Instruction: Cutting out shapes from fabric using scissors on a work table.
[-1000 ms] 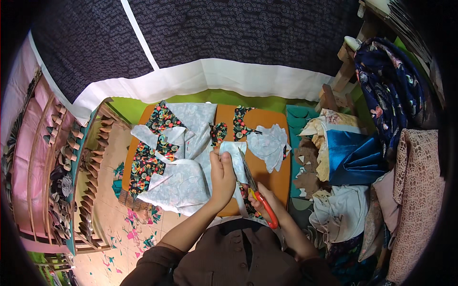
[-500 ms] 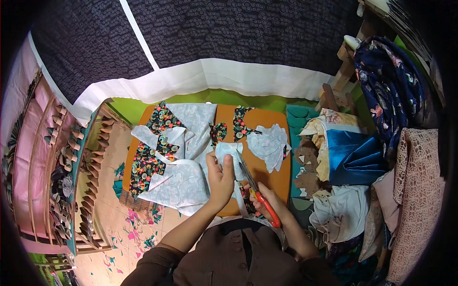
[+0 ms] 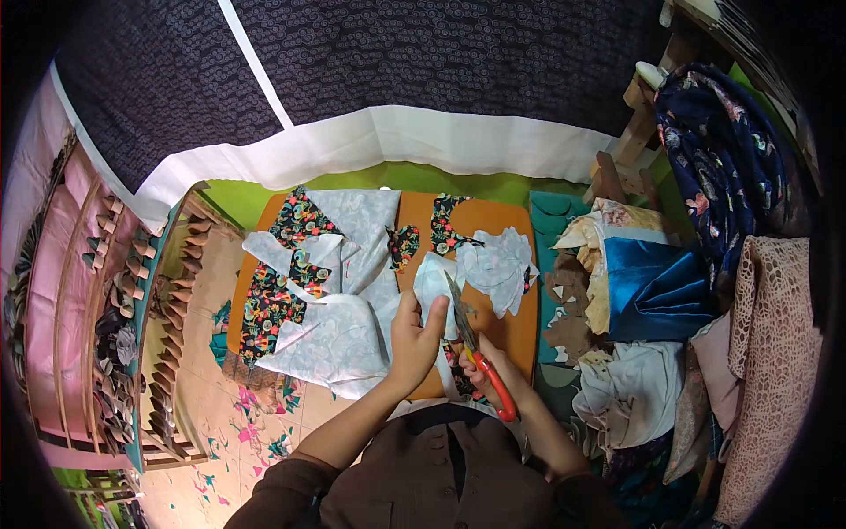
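**Head view: cutting a soft cloth piece**

Head view shows my left hand closed around a pale cloth piece, held up over the near edge of the orange table. My right hand grips red-handled scissors, blades at the cloth. I think the cloth is light and floppy, so hold it close to the cut. More cloth scraps lie just right. Folded fabrics crowd the far right.

Pale fabric piece held upright above orange board, red-handled scissors cutting it.
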